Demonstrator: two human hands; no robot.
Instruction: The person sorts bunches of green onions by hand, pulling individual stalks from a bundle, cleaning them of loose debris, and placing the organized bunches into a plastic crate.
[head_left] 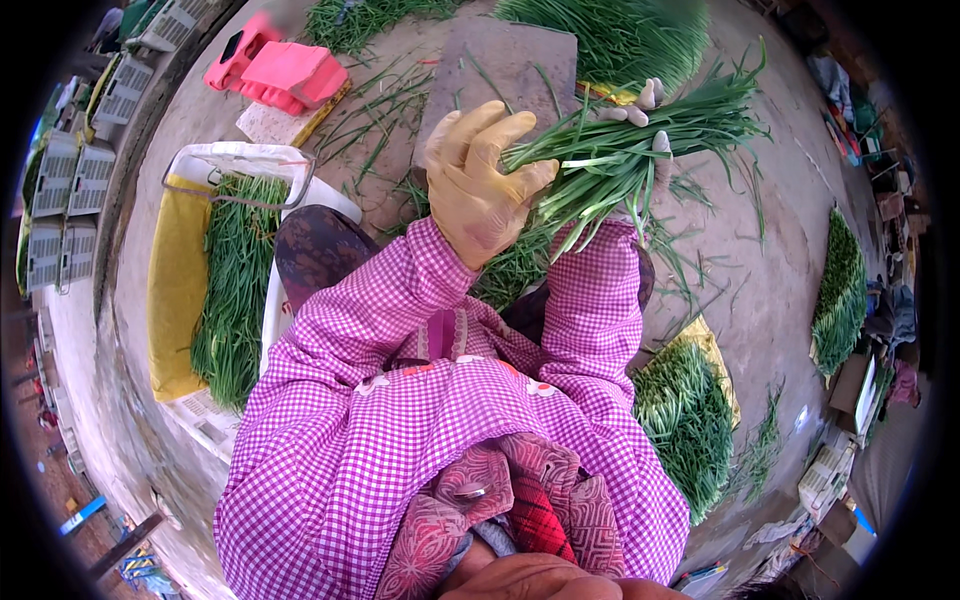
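Note:
My left hand, in a yellow rubber glove, has its fingers spread and slightly curled beside the pale stem ends of a bunch of garlic chives. Some stems come between its thumb and index finger; whether it touches them is hard to make out. Around the middle of the bunch my right hand is closed, its pale gloved fingertips showing among the green leaves. The bunch lies slanted, leaves to the far right and stems toward me. Below my hands, more loose chives lie between my knees.
At my left stands a white crate with yellow lining, full of chives. A grey board lies ahead, with a pink object on a block to its left. Chive piles sit at right, far ahead and far right.

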